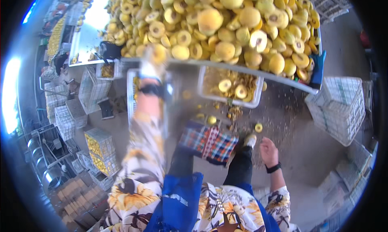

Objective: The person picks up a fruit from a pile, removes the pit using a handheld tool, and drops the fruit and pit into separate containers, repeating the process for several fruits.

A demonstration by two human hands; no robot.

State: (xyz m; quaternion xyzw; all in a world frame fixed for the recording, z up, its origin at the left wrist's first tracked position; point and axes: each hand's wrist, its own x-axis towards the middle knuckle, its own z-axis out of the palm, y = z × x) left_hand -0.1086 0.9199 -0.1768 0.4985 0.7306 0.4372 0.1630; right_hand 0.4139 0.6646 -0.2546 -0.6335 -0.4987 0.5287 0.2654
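Halved yellow fruit lies heaped on a metal table. My left hand, in a pale glove, reaches up to the heap's near edge, touching a fruit; motion blurs its fingers, and I cannot see whether it grips. My bare right hand hangs low beside my leg with fingers loosely curled and nothing visible in them. Below the table sits a white tub of scraps and fruit halves. A plaid cloth lies by my legs.
White crates stand at right and left, some filled with yellow fruit. A dark blue item rests at the table's right end. Scraps and a fruit piece lie on the floor. Metal equipment is at lower left.
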